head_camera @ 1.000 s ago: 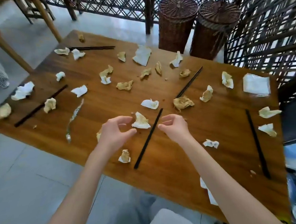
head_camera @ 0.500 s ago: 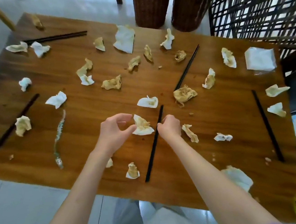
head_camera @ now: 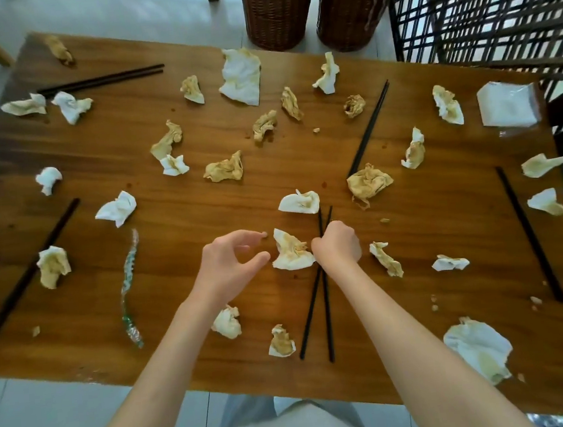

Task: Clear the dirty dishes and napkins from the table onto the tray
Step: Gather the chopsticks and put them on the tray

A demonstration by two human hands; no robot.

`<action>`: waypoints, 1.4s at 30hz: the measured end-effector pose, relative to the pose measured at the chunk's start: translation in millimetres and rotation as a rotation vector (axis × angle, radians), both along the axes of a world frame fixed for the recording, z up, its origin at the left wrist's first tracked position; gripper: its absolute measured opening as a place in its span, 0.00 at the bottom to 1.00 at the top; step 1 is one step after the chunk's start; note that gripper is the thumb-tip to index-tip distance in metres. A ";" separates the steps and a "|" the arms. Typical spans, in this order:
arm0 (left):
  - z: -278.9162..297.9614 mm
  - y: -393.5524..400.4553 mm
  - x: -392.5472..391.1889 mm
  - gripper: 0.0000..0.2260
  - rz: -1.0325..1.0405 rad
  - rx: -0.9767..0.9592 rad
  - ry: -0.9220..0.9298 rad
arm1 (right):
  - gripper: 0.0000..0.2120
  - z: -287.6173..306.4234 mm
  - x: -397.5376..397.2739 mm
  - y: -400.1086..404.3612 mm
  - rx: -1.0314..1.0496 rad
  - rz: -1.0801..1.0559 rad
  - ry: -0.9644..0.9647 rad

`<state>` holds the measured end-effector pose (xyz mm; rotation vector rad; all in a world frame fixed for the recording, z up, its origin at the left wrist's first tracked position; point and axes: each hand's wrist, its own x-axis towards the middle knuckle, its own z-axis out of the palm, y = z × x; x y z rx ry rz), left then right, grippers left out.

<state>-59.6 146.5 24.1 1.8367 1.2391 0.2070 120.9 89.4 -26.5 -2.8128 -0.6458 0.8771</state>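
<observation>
Several crumpled, stained napkins lie scattered over the wooden table (head_camera: 178, 223). Near the middle, a stained napkin (head_camera: 290, 252) sits between my hands. My left hand (head_camera: 231, 264) hovers just left of it, fingers curled apart, holding nothing. My right hand (head_camera: 338, 245) is closed around a pair of black chopsticks (head_camera: 318, 309), whose two sticks splay apart below the fist and cross above it. Other black chopstick pairs lie at the far left (head_camera: 31, 272), back left (head_camera: 102, 79), centre right (head_camera: 368, 129) and right (head_camera: 529, 234). No tray shows.
A twisted clear wrapper (head_camera: 129, 286) lies left of my left arm. A flat white napkin pack (head_camera: 507, 103) rests at the back right corner. Two wicker baskets (head_camera: 275, 7) and a lattice chair (head_camera: 480, 4) stand behind the table. A big napkin (head_camera: 477, 349) lies near the front right edge.
My right hand has closed on the chopsticks and lifted them slightly, so the two sticks now splay apart. The view has tilted further down over the table. My left hand stays beside the napkin.
</observation>
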 end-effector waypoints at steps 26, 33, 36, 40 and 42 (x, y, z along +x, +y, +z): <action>17.2 17.9 -92.9 0.14 0.158 0.041 0.031 | 0.06 86.2 -37.6 48.7 0.487 -0.373 0.619; 14.3 76.0 -152.8 0.12 0.220 0.066 0.048 | 0.05 84.9 -95.5 86.7 0.551 -0.376 0.643; 10.1 109.2 -189.9 0.12 0.191 0.073 0.110 | 0.05 84.8 -133.6 105.7 0.551 -0.428 0.655; 3.8 148.2 -242.5 0.11 0.155 0.095 0.204 | 0.04 80.5 -183.7 128.6 0.571 -0.485 0.644; -0.1 161.5 -267.3 0.10 0.133 0.082 0.271 | 0.04 77.8 -204.2 137.8 0.586 -0.526 0.633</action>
